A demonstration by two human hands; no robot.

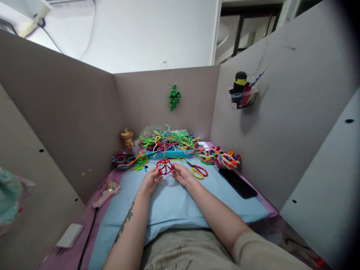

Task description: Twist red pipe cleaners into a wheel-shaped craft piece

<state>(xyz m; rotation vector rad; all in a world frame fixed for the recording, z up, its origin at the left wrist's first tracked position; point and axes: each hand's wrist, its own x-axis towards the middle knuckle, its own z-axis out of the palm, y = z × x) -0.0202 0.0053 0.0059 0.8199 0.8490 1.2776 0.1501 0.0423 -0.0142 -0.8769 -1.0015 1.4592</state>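
A red wheel-shaped ring of pipe cleaners (164, 167), with spokes meeting at its middle, is held up over the blue cloth. My left hand (152, 180) pinches its left edge between thumb and fingers. On the other side, my right hand (181, 174) has its fingers closed at the ring's right edge. Just right of that hand lie scissors (198, 171) with yellow and red handles. Behind the ring stands a blue tray (180, 153) heaped with many-coloured pipe cleaners (168, 140).
A black phone (237, 183) lies at the right, near colourful woven pieces (227, 160). At the left are a pink glue gun (106, 195), a dark bowl (122, 161) and a green pipe-cleaner figure (142, 160). Grey panels (168, 116) enclose the table; a clear holder (242, 98) hangs right.
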